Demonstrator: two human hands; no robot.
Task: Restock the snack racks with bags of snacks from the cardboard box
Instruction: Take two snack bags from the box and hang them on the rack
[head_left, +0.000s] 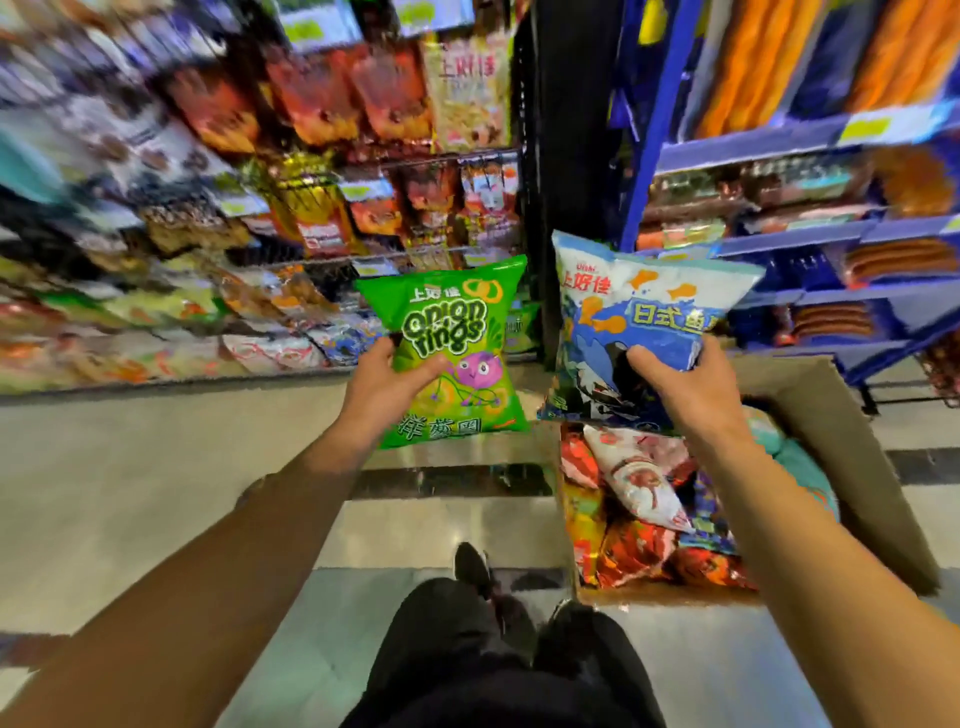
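1. Left hand (387, 382): closed on the green onion-rings bag (451, 349), thumb across the printed face, fingers behind the bag's left edge. Bag upright, held clear of the floor, label facing the camera.
2. Right hand (675, 382): closed on the blue-and-white bag (641, 325), thumb on the front, fingers wrapped round the bag's right edge. Bag tilted a little, its lower corner just above the cardboard box (841, 457).
3. Cardboard box: on the floor to the right, flaps open, several more snack bags (636, 499) lying loose inside — stock remaining, task judged well short of done.
4. Snack racks (322, 223): ahead and to the left, already crowded, heavily blurred; matching facings for either bag not identifiable with certainty, though a green pack shows just behind the onion-rings bag.
5. Step in hand, as judged: carrying two bags from box to rack.
6. Advised handling: grip by the edges and seams, not the puffed middle — contents crush easily. Place one bag at a time, label forward and upright, among its own kind.
7. Risk: loose thumb-and-finger hold on air-filled, slippery film; firm hold needed before reaching to the racks.
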